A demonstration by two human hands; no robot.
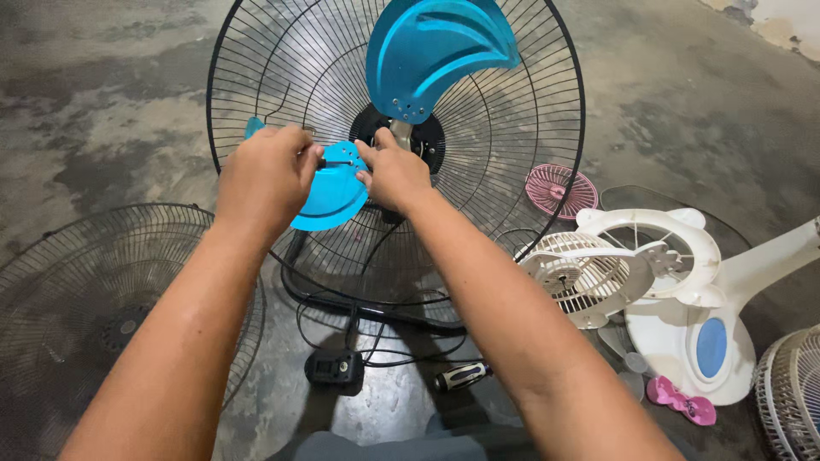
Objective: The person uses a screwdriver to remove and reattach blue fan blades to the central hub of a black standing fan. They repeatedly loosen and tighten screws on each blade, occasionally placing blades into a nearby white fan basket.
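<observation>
A person's two bare hands work at the hub of a large black wire fan guard (282, 68) standing upright on a stained concrete floor (102, 111). The left hand (265, 175) is curled closed over the edge of a blue fan blade (335, 198) that hangs low at the hub, its fingers pinching at a small dark fitting; the right hand (393, 175) meets it from the other side, fingertips pressed to the same blade's root just beside the motor shaft (401, 132). A second blue blade (436, 51) points upward from the hub, untouched. On the floor below the guard lie a black switch box (335, 369) with its cord and a black-handled screwdriver (461, 376). A detached black grille (77, 299) lies flat at left. To the right sit a white fan body (692, 324), a white grille (576, 277), a small pink grille (559, 189) and a pink plastic part (681, 401).
</observation>
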